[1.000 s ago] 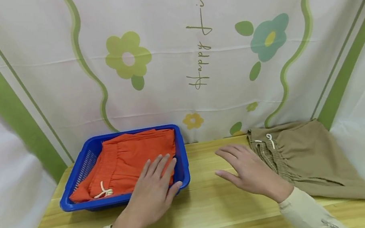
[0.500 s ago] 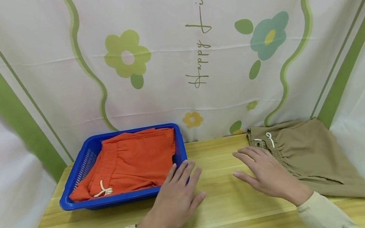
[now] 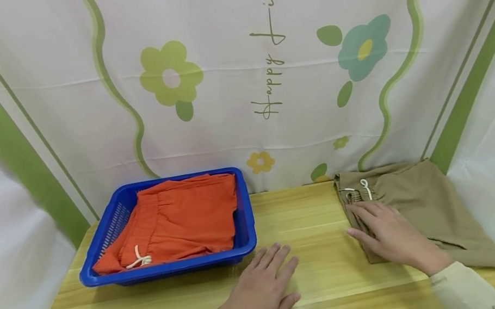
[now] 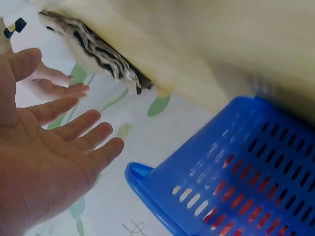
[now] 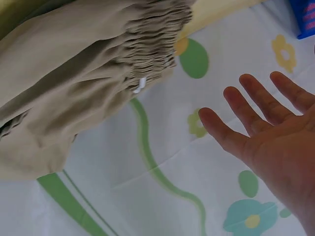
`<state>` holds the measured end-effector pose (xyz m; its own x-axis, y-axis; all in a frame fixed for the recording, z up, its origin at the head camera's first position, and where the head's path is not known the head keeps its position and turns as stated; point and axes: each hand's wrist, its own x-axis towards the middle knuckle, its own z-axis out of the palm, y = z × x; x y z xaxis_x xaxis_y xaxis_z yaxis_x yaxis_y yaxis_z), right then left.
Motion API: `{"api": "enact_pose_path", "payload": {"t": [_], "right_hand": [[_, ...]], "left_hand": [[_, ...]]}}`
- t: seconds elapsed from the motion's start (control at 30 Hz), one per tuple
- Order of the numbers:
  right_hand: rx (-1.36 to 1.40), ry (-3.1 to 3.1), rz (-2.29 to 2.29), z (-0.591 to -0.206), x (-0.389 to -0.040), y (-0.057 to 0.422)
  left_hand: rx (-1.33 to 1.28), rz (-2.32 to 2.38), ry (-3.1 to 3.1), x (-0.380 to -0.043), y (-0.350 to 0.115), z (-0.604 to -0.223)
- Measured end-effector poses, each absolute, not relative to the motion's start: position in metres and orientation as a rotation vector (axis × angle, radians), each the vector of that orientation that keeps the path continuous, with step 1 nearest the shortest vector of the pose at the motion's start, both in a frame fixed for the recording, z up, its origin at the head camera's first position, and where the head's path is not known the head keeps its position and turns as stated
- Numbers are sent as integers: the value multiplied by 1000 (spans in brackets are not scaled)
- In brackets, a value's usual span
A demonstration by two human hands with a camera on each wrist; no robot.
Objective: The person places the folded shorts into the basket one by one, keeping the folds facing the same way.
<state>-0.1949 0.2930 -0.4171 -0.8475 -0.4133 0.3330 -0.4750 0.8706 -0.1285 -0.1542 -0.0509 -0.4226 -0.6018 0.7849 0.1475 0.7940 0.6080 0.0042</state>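
Observation:
Folded orange drawstring shorts (image 3: 189, 217) lie inside a blue plastic basket (image 3: 168, 268) on the left of the table. My left hand (image 3: 257, 293), fingers extended and nothing in it, hovers just in front of the basket's right corner. On the right lie khaki shorts (image 3: 434, 199) with an elastic waistband and white drawstring. Over the waistband end of them is my right hand (image 3: 393, 234), its fingers loosely straight and holding nothing. In the right wrist view, a gap separates that hand (image 5: 280, 132) from the khaki shorts (image 5: 74, 73).
A wooden table (image 3: 305, 255) carries both garments. Behind it hangs a white curtain (image 3: 218, 99) with printed flowers and lettering, close to the basket's back rim. White cloth also hangs at both sides.
Both hands have moved right and somewhat toward me. The left hand has left its place over the orange shorts and basket; the right has come over the khaki shorts.

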Motion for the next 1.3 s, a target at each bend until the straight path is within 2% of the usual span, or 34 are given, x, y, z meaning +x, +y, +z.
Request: {"api": "enact_pose_path", "payload": {"t": [0.33,0.63,1.0,1.3], "right_hand": [[519,-2847,424,-419,-201,324],[484,-2870,434,-420,-209,338],[404,-2940,378,-428,-235,376],[107,-3114,327,-447,-245,413]], "left_hand": [[-1102,-134,-2586,-149,-64,-428],[-838,-157,-2549,-158,-73,-429],[-800,-182,-2489,-168,-75,-429],[-785,-176,-2489,-168,-75,-429]]}}
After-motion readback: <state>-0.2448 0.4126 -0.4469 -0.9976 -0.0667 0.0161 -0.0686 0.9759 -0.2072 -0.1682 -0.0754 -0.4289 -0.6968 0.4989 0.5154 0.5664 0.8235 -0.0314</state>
